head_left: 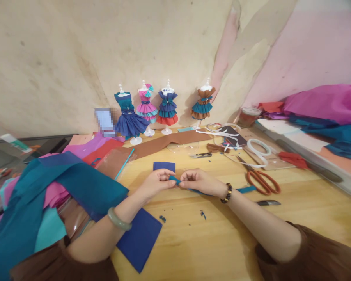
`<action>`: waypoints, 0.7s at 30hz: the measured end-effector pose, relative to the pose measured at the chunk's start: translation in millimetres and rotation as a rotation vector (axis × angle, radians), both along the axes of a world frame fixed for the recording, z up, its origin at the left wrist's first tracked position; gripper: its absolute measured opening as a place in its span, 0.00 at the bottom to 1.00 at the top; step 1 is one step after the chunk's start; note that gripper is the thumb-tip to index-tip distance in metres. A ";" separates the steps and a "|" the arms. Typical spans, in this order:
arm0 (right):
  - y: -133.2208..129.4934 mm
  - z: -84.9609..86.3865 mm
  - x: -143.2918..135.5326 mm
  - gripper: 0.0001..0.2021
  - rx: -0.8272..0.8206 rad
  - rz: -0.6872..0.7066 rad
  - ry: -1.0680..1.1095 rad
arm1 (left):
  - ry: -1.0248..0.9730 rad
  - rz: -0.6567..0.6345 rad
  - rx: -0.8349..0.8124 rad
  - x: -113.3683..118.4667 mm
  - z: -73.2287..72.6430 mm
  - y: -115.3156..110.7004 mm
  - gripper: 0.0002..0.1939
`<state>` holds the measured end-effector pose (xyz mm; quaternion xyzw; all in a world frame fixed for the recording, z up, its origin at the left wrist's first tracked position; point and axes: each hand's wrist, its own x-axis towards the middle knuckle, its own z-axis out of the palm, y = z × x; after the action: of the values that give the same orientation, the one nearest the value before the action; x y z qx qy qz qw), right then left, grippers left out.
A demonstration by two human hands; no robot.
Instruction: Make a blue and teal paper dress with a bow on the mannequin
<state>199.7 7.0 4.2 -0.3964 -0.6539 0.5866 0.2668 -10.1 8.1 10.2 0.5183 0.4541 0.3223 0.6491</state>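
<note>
Between my two hands is a narrow teal strip (174,179), pinched at its left end. My left hand (159,181) closes thumb and fingers on the tip. Right beside it, my right hand (199,182) grips the same strip with thumb and fingertips. The strip runs on behind my right hand and wrist, and its far end lies on the table to the right. Just behind my left hand lies a small dark blue folded piece (164,166). A larger dark blue folded sheet (140,240) sits under my left forearm. Tiny teal scraps (203,214) lie in front.
Orange-handled scissors (263,181), a dark-handled tool (269,203) and thread snips (201,155) lie right and behind. Several small dress forms (168,109) in ruffled dresses stand along the wall. Teal sheets (90,183) pile up at left. A tape roll (259,147) lies back right.
</note>
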 end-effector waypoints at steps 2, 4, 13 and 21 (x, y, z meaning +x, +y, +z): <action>-0.2 0.6 -0.3 0.18 -0.005 -0.001 -0.001 | -0.009 0.000 0.007 -0.3 -0.5 0.0 0.22; -0.6 1.8 -0.7 0.19 -0.008 -0.001 -0.002 | -0.019 0.000 0.007 -0.3 -0.8 0.1 0.23; -0.7 3.8 -0.9 0.19 -0.006 0.000 -0.006 | -0.025 -0.001 -0.006 0.8 1.3 0.0 0.24; 0.0 2.4 -0.4 0.18 -0.006 0.009 -0.001 | -0.035 -0.009 -0.009 0.5 1.5 -1.5 0.22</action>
<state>199.4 7.0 6.7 -0.3944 -0.6539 0.5897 0.2627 -9.5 6.6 11.8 0.5117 0.4418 0.3262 0.6607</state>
